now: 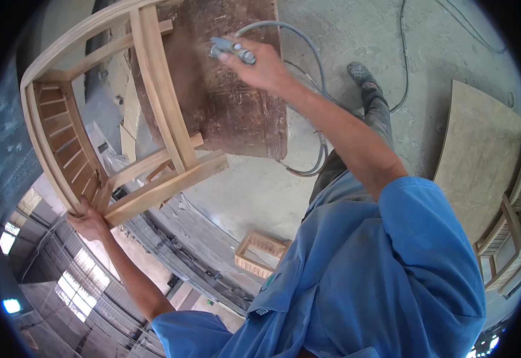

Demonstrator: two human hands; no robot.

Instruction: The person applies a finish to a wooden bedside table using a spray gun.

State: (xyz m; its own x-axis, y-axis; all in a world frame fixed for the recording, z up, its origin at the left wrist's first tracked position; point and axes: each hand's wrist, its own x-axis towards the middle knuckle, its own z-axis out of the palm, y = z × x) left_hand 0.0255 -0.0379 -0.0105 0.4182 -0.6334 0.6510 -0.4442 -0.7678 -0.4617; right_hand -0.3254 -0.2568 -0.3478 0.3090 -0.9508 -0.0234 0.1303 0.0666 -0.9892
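Note:
A pale wooden furniture frame [165,101] with a slatted side stands tilted at the left of the view. My left hand [90,224] grips its lower corner, fingers around the wood. In my right hand [260,65] is a metal spray gun [232,50], its nozzle end towards the frame. A grey hose [308,42] runs from the gun, looping behind my forearm. Between gun and frame hangs a brownish haze. Beneath the gun lies a worn, reddish-brown board [242,119].
A small slatted wooden piece [260,255] sits near my body. At the right are a large pale panel [481,155] and another wooden frame [505,238]. A dark hose [405,59] crosses the concrete floor beside my shoe [361,73].

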